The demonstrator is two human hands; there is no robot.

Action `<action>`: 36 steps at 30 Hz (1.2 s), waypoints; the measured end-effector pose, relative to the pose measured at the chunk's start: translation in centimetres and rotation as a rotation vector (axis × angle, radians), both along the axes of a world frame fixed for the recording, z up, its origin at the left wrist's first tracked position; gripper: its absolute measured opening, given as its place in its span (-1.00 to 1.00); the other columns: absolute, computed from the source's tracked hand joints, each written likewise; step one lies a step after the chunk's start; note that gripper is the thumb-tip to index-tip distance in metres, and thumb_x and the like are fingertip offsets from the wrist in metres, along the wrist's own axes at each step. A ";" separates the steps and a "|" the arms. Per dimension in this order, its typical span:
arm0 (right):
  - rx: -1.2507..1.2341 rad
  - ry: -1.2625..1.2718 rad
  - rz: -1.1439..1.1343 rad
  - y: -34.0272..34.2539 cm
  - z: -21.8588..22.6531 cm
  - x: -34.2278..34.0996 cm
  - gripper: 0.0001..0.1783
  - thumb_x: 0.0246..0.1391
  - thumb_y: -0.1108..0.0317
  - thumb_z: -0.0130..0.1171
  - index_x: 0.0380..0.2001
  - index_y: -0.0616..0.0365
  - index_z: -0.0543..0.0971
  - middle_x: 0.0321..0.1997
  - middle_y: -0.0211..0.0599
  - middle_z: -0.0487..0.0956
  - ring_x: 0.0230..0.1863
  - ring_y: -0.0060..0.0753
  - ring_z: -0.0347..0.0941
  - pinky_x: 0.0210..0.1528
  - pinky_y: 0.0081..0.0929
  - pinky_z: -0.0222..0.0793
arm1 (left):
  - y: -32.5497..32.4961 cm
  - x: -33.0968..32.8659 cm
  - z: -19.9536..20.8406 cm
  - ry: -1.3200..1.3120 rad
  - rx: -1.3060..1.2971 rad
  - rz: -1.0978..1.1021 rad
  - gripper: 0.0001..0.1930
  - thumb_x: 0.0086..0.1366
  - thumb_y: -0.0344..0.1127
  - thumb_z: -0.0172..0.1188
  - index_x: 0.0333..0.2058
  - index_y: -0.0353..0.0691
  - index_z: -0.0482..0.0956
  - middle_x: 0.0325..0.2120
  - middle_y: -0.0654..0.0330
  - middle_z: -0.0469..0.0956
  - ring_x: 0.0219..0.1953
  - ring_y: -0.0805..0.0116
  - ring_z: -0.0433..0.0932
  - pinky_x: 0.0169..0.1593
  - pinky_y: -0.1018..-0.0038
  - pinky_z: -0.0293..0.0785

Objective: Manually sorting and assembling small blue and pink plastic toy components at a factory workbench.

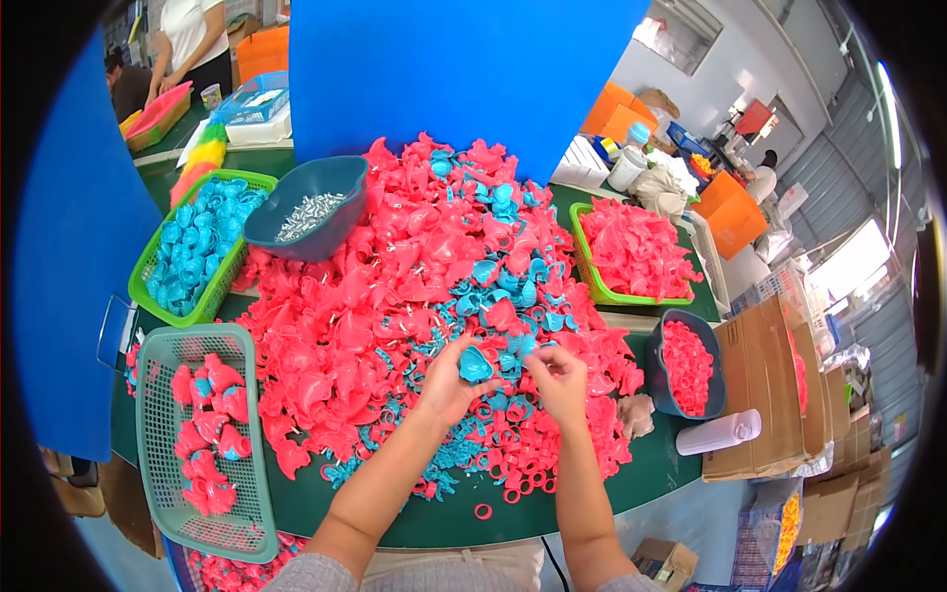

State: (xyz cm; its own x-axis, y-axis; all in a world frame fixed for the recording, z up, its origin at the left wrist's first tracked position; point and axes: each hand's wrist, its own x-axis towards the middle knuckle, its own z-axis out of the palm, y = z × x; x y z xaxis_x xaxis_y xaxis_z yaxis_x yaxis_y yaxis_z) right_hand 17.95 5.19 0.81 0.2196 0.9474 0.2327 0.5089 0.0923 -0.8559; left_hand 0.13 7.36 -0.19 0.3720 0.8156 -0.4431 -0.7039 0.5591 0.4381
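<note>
Over a heap of pink plastic parts (345, 306), my left hand (447, 383) is closed on a glossy blue cupped plastic part (475, 364). Close to it, my right hand (560, 385) pinches with thumb and fingertips at a small light-blue piece (521, 345), whose exact shape I cannot make out. Beneath my hands lie more blue cupped parts (503, 286), small pink rings (538, 449) and tiny blue pieces (449, 456).
At left stand a green basket (258, 444) with pink-and-blue assembled pieces, a lime basket (148, 286) of blue parts and a dark bowl (340, 229) of metal screws or pins. Right: a lime basket (592, 281) of pink parts, a bowl (663, 395) of rings, a lilac bottle (715, 434).
</note>
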 end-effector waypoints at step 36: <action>-0.229 0.561 0.272 0.1 1.9 -4.2 -0.87 0.07 0.41 0.22 -0.45 0.26 0.61 -0.52 -0.47 0.56 -0.50 -0.67 0.45 -0.47 -0.69 0.33 | 1.3 -1.5 -1.0 0.082 0.035 0.208 -0.78 0.33 -0.19 0.02 -0.16 -0.15 0.45 -0.31 0.20 0.50 -0.27 0.32 0.50 -0.22 0.22 0.53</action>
